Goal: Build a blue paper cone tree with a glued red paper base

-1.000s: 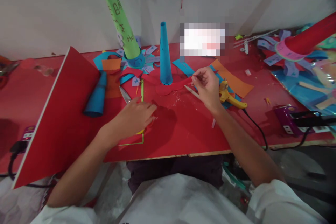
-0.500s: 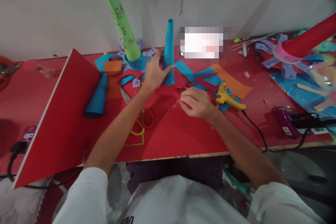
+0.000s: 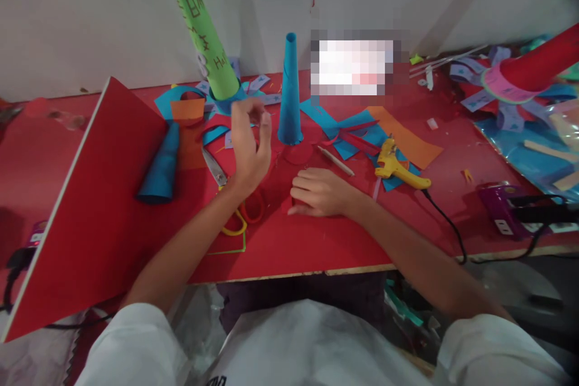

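A tall blue paper cone [image 3: 291, 96] stands upright on a round red paper piece [image 3: 298, 154]. Left of it, my left hand [image 3: 251, 148] is raised and slightly blurred, thumb apart from the curled fingers, with nothing visible in it. Low over the tabletop, my right hand [image 3: 322, 192] is closed, and the edge of a small red paper piece [image 3: 286, 205] shows at its fingertips. A pencil-like stick [image 3: 337, 161] lies just beyond that hand. Under my left forearm are scissors [image 3: 233, 230] with red and yellow handles.
A yellow glue gun [image 3: 400, 172] with a cord lies right, by orange paper [image 3: 407, 139] and blue scraps. A red board [image 3: 85, 205] leans at left beside another blue cone [image 3: 160, 169]. A green paper tube [image 3: 201, 30] stands behind; a purple power strip [image 3: 502, 211] sits right.
My left hand has let go of the blue cone and drawn left. My right hand has moved down and left toward me; the pencil-like stick now lies visible on the table.
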Motion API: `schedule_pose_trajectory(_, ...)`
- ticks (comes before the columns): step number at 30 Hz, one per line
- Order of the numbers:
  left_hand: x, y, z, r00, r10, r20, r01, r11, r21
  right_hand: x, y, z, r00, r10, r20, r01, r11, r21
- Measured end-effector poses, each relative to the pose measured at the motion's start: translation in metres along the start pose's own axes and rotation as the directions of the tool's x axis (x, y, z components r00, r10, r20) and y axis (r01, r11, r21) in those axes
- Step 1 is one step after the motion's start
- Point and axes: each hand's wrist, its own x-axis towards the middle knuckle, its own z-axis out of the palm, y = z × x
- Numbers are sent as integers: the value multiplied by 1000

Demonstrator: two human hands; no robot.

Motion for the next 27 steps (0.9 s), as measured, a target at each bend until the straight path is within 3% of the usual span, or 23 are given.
schedule_pose_trajectory(2, -15, 4, -15, 963, 75, 259, -81, 997, 13, -5, 6, -6, 985, 127, -114, -130, 991, -26)
schedule_pose_trajectory(5, -34, 3, -27, 808, 47, 588, -196, 961, 193, -11, 15, -17, 900, 354, -255, -365, 931, 6)
schedule_pose_trajectory(7, -43, -1, -29, 711, -22, 703, -255, 923, 287, -13, 18, -22, 829, 463, -314, -472, 880, 51)
schedule_pose_trajectory(10, -48, -7, -26, 649, -53, 759, -250, 928, 278, -10, 18, -22, 794, 523, -309, -524, 847, 87)
schedule_pose_trajectory(14, -48, -10, -20, 658, -26, 753, -139, 978, 156, -2, 11, -24, 815, 558, -155, -561, 827, 27)
schedule_pose_trajectory(17, -51, -12, -20, 702, 66, 709, -84, 996, -9, -10, 7, -41, 764, 640, -82, -646, 759, -82)
schedule_pose_trajectory(21, -56, -14, -22, 738, 141, 660, -121, 990, -76, -53, 4, -75, 568, 819, -78, -796, 523, -305)
schedule_pose_trajectory(25, -57, -15, -21, 765, 139, 629, -130, 990, -62, -104, -6, -89, 352, 936, -25, -813, 293, -502)
schedule_pose_trajectory(27, -57, -15, -20, 785, 139, 604, -118, 990, -74, -118, -13, -85, 304, 952, 43, -798, 279, -534)
